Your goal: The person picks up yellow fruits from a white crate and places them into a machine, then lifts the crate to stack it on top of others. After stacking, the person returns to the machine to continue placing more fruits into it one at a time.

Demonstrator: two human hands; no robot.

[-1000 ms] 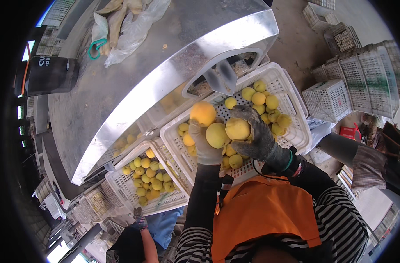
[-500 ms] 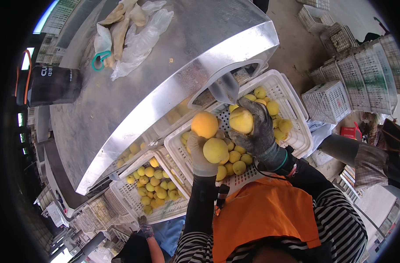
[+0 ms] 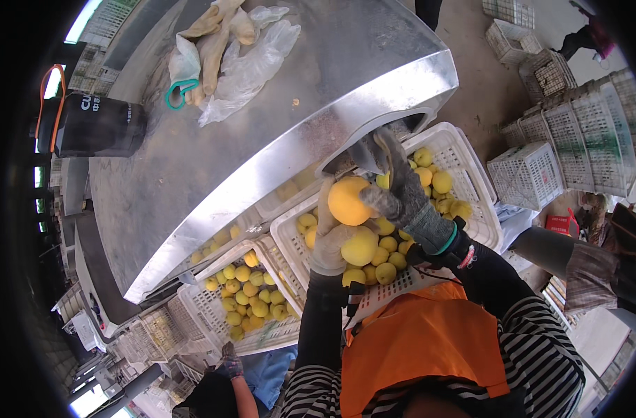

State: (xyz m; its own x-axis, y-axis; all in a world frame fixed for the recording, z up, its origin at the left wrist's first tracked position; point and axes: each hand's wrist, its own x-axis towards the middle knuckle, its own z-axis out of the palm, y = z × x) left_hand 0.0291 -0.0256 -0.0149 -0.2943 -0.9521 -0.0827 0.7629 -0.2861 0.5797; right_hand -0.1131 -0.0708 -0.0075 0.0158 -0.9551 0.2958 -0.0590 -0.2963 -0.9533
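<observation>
My left hand [image 3: 326, 247], in a pale glove, is closed around two yellow peaches above a white crate [image 3: 287, 240]. The upper one is a deeper orange-yellow peach [image 3: 348, 200]; below it sits a paler yellow peach [image 3: 359, 246]. My right hand [image 3: 410, 202], in a dark grey glove, is open with its fingers stretched toward the metal chute [image 3: 363, 155]. Its thumb reaches the edge of the orange-yellow peach, and I see no fruit in its grip. Many peaches [image 3: 385, 272] lie in the crate under both hands.
A steel table [image 3: 213, 181] with a curved rim holds gloves [image 3: 210, 52], a clear plastic bag [image 3: 255, 66] and a black bottle [image 3: 98, 125]. Another peach crate [image 3: 192, 299] stands left, near another person's gloved hand [image 3: 231, 362]. Stacked crates [image 3: 576, 132] stand right.
The peach that was in my right hand is gone from it. That hand has opened and its fingers now extend upward. The left hand still holds its two peaches. The view has shifted slightly.
</observation>
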